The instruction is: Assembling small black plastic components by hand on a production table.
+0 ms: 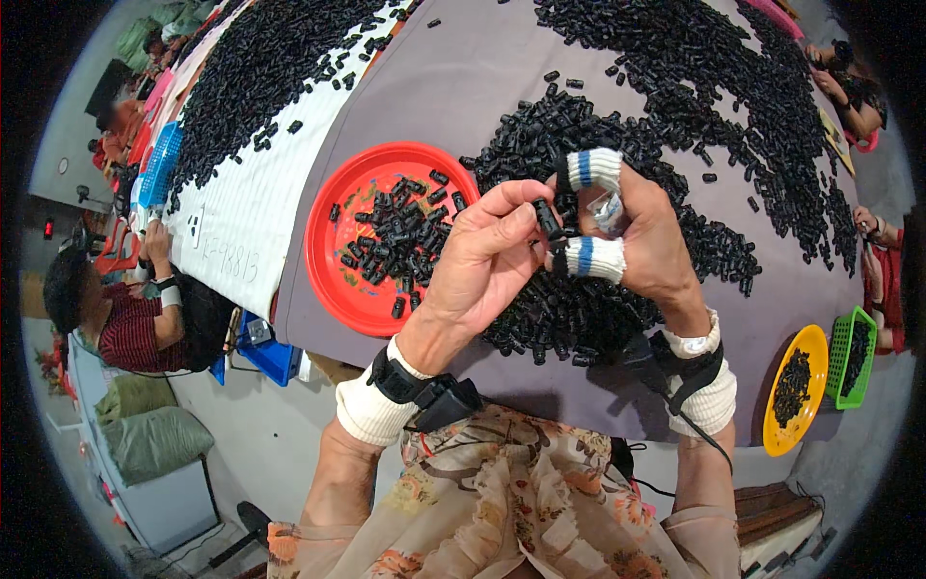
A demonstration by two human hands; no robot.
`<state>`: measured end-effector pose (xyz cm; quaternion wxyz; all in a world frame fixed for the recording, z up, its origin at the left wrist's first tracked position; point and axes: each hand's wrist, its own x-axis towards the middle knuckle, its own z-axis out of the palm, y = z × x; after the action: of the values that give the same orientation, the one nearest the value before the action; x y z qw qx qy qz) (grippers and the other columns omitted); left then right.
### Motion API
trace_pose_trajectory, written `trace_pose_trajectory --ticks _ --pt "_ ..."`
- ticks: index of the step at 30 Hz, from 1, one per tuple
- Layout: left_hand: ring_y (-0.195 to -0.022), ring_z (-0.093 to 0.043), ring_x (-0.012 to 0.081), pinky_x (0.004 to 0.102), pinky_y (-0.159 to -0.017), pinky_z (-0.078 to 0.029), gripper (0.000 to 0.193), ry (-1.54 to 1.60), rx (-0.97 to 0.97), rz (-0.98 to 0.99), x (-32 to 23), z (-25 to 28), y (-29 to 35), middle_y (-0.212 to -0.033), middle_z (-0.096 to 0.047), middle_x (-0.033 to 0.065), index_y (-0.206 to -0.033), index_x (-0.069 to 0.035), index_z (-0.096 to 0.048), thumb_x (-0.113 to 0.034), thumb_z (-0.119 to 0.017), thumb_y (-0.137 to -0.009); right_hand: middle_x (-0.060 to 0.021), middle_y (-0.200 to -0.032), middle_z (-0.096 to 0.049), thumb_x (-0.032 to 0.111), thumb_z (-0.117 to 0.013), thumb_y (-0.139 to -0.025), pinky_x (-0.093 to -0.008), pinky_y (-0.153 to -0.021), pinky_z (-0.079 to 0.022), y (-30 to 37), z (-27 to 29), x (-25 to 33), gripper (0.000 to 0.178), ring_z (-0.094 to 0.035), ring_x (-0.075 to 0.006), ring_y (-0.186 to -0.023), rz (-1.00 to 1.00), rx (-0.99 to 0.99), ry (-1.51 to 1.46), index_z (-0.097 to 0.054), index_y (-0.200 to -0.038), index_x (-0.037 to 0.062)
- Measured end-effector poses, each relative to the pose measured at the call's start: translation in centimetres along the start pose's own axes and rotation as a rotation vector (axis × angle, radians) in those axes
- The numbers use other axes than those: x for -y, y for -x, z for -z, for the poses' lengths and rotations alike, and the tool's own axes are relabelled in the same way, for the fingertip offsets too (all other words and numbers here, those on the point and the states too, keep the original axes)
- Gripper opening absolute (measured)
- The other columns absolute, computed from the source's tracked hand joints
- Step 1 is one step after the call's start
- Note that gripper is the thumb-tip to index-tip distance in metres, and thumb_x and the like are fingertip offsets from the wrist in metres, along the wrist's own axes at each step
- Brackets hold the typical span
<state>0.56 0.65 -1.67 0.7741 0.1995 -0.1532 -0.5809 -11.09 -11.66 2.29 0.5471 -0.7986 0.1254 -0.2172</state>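
Left hand [482, 256]: thumb and fingertips pinched on one black cylinder [547, 220], above the near pile [540, 323]. Right hand [658, 236]: curled alongside, hold unclear. Slack pinch could lose it below.

Green sacks [159, 444], blue bin [267, 360], blue basket [161, 164]

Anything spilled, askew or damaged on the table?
Nothing looks damaged. The black part in the left hand seems intact where visible. A stray piece lies alone on the grey cloth, apart from the heaps. The yellow plate and green basket look tilted, probably just fisheye bending.
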Motion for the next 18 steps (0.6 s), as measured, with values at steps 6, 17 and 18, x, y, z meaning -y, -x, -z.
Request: trace_pose_trajectory --ticks 6,17,18 --pt "-0.085 -0.056 0.0124 0.0292 -0.076 -0.046 0.018 -0.068 0.075 -0.029 -0.34 0.18 -0.19 -0.095 -0.058 0.0041 -0.103 -0.004 -0.053 -0.008 -0.054 -0.085 -0.0025 -0.077 -0.058 0.013 -0.076 -0.06 -0.0222 -0.056 -0.044 0.07 0.12 0.26 0.047 -0.05 -0.0072 -0.06 -0.007 0.049 0.012 -0.054 -0.101 0.0051" --pt "-0.086 -0.056 0.0143 0.0284 -0.077 -0.046 0.025 -0.07 0.066 -0.028 -0.81 -0.11 -0.22 -0.098 -0.054 0.0056 -0.107 -0.005 -0.047 -0.005 -0.055 -0.083 0.0001 -0.071 -0.061 0.01 -0.073 -0.064 -0.0205 -0.054 -0.044 -0.17 -0.64 0.31 0.044 -0.052 -0.0056 -0.058 0.121 0.091 -0.015 -0.055 -0.103 0.0058" --pt "-0.086 -0.056 0.0143 0.0284 -0.077 -0.046 0.025 -0.07 0.065 -0.029 -0.81 -0.11 -0.18 -0.098 -0.054 0.0056 -0.107 -0.005 -0.047 -0.005 -0.055 -0.083 -0.0006 -0.07 -0.061 0.01 -0.073 -0.064 -0.0208 -0.053 -0.044 -0.21 -0.69 0.36 0.043 -0.053 -0.0059 -0.057 0.133 0.07 0.019 -0.055 -0.102 0.0054"
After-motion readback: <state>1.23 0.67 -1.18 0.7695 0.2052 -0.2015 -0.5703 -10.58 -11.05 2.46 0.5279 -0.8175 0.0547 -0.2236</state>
